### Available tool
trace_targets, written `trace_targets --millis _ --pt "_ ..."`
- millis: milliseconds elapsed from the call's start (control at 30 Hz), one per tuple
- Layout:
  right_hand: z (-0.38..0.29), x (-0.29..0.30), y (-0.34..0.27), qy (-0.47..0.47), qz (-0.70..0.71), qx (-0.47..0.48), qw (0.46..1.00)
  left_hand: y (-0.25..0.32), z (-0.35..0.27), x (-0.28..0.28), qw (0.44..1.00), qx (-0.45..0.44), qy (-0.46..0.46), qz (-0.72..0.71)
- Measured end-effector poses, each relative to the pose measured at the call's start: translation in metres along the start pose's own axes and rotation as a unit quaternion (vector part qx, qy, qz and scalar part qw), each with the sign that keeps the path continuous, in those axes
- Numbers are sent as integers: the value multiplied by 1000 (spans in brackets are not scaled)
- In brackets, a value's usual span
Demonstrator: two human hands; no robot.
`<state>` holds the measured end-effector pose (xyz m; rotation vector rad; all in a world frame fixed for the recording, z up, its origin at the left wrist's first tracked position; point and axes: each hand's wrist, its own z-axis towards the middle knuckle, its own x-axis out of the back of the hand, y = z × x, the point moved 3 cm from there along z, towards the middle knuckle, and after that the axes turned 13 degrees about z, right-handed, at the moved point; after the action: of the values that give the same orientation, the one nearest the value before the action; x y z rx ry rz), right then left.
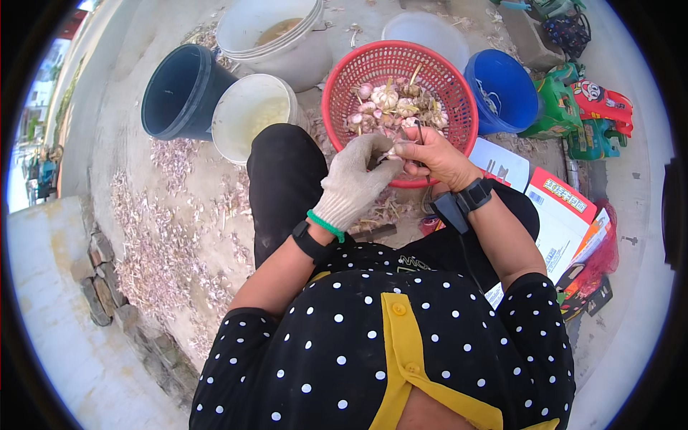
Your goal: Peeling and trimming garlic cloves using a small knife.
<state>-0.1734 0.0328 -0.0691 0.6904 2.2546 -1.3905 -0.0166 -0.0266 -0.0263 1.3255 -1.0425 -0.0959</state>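
Note:
My left hand [352, 180], in a knitted cotton glove with a green cuff, pinches a piece of garlic [391, 154] over the near rim of a red plastic colander [337, 86]. My bare right hand [445, 160] meets it there. Its thumb and fingers are closed around a thin dark tool [419, 131], perhaps a small knife, whose middle is hidden by the fingers. Several garlic bulbs [385, 98] and loose cloves lie inside the colander beyond both hands.
To the left stand a white bucket [228, 126] with pale cloves, a dark bucket [172, 97] and a large white tub [301, 59]. A blue bucket [502, 91] is right of the colander. Flattened cardboard [559, 220] lies by my right knee. Garlic skins [161, 263] litter the ground.

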Motion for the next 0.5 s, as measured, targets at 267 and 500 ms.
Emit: trace_targets --millis 267,500 --pt "-5 -11 3 17 58 28 998 -10 -4 2 943 141 -62 -296" --pt "-7 -22 4 -62 72 43 995 -13 -10 -1 931 141 -15 -335"
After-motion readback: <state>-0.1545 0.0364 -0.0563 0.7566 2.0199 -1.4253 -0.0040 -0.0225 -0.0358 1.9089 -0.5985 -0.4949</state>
